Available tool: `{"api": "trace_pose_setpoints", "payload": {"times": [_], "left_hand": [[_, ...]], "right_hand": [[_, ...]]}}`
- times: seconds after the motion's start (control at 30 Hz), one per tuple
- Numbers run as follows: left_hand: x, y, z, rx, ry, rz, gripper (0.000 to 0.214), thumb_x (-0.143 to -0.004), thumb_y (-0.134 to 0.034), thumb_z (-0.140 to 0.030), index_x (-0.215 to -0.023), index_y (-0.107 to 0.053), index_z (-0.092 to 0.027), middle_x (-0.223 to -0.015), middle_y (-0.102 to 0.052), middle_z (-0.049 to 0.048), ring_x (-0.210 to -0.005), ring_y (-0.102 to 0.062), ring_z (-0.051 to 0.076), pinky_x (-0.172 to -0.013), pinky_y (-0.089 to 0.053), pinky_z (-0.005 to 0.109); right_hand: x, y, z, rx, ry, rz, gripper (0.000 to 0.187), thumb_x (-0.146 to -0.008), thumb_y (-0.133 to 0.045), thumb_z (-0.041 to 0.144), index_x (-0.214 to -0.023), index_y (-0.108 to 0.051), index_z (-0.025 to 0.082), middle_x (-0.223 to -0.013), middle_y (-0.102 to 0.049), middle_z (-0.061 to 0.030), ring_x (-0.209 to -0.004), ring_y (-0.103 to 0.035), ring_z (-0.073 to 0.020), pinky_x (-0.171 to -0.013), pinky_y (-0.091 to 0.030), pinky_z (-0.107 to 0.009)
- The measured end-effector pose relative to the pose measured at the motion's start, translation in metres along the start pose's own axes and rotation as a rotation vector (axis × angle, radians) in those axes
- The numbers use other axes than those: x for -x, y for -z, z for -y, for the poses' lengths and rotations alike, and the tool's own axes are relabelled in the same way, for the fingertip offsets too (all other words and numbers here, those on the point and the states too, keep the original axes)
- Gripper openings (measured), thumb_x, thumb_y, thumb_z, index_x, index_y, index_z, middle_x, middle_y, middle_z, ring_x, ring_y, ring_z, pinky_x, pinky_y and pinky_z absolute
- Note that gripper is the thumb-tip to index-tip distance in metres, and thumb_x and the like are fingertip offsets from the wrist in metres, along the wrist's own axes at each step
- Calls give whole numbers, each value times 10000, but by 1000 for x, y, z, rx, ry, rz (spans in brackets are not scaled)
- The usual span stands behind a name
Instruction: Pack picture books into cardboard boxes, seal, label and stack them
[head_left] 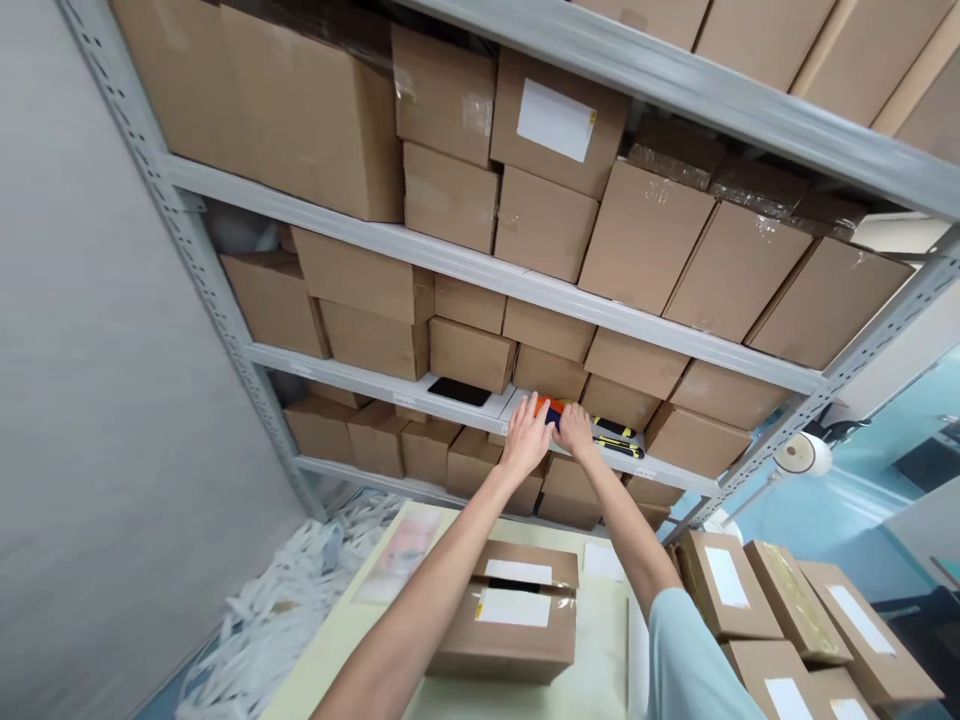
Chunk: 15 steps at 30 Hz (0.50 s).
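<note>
Both my arms reach forward to a grey metal shelf [367, 387]. Between my hands lies an orange and dark-blue object [553, 408]; its kind is not clear, as my fingers cover much of it. The fingers of my left hand [527, 440] are closed on its left side. My right hand [574, 430] is curled against its right side. To the right of my right hand, black and yellow cutter knives [619, 444] lie on the same shelf. A flat black item [459, 391] lies to the left.
Cardboard boxes [450, 190] fill the rack's shelves. A labelled carton [506, 635] stands on the pale table [600, 600] below my arms. More labelled cartons [724, 580] are stacked at the right, near a white lamp [802, 454]. White paper strips [277, 610] heap at the left by the wall.
</note>
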<state>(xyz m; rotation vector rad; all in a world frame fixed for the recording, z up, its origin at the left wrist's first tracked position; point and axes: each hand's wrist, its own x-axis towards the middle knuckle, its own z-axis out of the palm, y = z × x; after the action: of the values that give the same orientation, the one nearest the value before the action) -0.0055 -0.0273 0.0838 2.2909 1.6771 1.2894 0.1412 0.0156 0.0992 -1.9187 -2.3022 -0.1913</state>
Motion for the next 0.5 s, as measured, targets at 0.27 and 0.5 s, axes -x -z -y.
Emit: {"api": "trace_pose_setpoints", "payload": {"times": [0.27, 0.5], "left_hand": [[34, 3, 16, 26, 45, -77, 507, -1063, -500, -304, -1513, -662, -134, -1668, -568, 218, -1630, -439, 408, -1325, -376, 642], [89, 9, 9, 186, 154, -56, 409, -1045, -549, -292, -1396, -716, -165, -1467, -724, 184, -1439, -636, 377, -1223, -518, 598]], "right_hand": [[-29, -22, -8, -93, -54, 156, 609, -940, -696, 184, -1497, -563, -24, -1447, -684, -329, -1375, -635, -356, -1196, -424, -422], [2, -20, -17, -353, -17, 79, 500, -1011, -606, 185, -1492, -572, 56, -1386, -730, -243, -1271, -699, -324, -1121, -515, -410]]}}
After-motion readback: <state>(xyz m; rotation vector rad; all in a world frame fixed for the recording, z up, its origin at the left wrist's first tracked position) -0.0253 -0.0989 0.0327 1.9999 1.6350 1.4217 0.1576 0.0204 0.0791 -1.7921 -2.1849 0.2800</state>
